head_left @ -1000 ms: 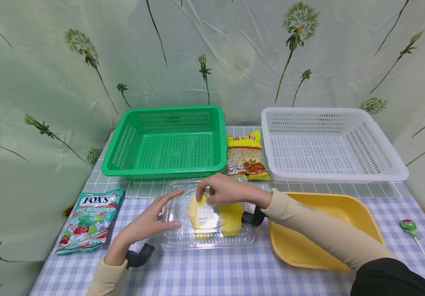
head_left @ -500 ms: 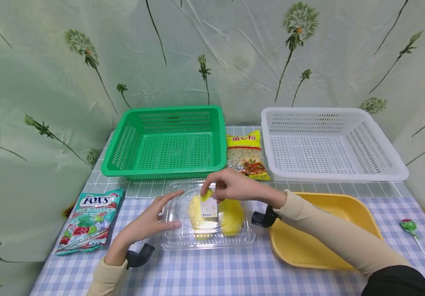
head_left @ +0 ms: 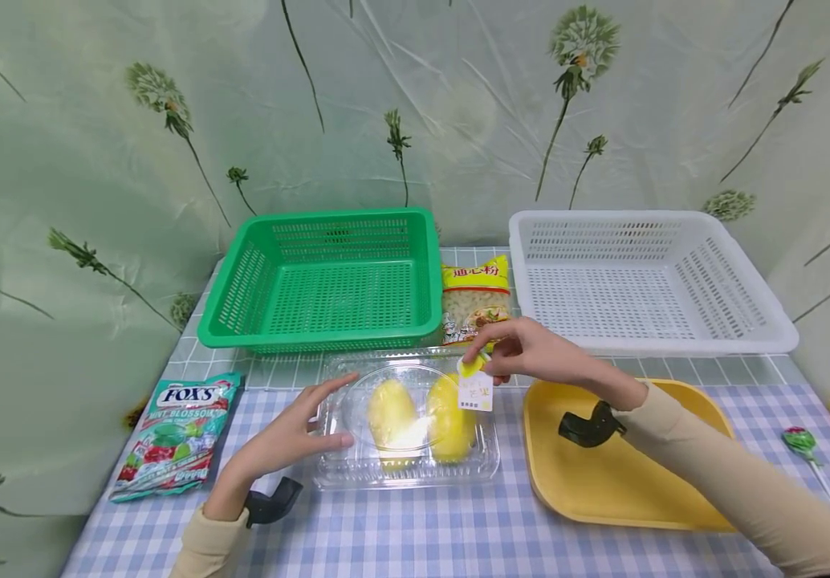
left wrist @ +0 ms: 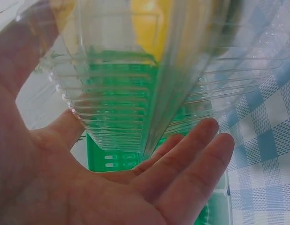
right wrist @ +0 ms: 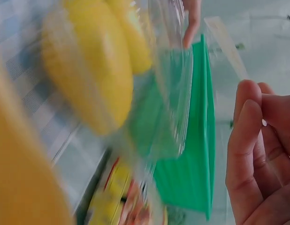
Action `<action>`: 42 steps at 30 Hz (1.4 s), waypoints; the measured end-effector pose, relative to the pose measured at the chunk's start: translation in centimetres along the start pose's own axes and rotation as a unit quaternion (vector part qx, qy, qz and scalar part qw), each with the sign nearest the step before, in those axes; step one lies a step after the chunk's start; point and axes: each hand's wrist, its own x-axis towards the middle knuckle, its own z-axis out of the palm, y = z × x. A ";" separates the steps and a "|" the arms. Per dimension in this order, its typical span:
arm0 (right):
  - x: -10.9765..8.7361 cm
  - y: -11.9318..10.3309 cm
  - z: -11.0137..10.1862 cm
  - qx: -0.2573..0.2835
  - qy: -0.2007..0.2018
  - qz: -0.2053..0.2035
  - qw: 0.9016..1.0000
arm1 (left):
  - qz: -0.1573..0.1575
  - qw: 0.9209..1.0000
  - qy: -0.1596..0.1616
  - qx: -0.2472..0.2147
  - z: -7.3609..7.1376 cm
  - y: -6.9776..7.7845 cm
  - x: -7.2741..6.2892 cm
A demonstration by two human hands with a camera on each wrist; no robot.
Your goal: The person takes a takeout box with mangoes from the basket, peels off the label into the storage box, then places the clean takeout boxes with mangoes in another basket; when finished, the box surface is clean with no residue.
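Note:
A clear plastic clamshell box [head_left: 406, 475] lies on the checked cloth with two yellow mango-like fruits [head_left: 390, 411] inside. My left hand [head_left: 288, 437] rests against the box's left side, thumb and fingers spread; in the left wrist view its fingers [left wrist: 192, 164] lie relaxed beside the ribbed wall. Between thumb and fingertips, my right hand [head_left: 534, 353] pinches a small white label card [head_left: 476, 395] with a yellow picture at its top. The card overlaps the box's upper right corner in the head view; in the right wrist view the card [right wrist: 225, 44] appears edge-on.
Behind the box stand a green basket [head_left: 321, 331] and a white basket [head_left: 653, 345], with a macaroni bag [head_left: 474, 301] between them. A yellow tray [head_left: 588, 490] sits at right under the right forearm. A FOX'S candy bag [head_left: 172, 437] lies left, a lollipop [head_left: 799, 441] far right.
My right hand has lifted the label card off the box's lid and carried it rightward, uncovering the left fruit. The left hand has stayed at the box's left side.

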 end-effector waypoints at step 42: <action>-14.2 7.6 -3.4 0.031 -0.031 0.069 0.997 | -0.012 1.000 -0.005 -0.009 -0.1 0.0 0.1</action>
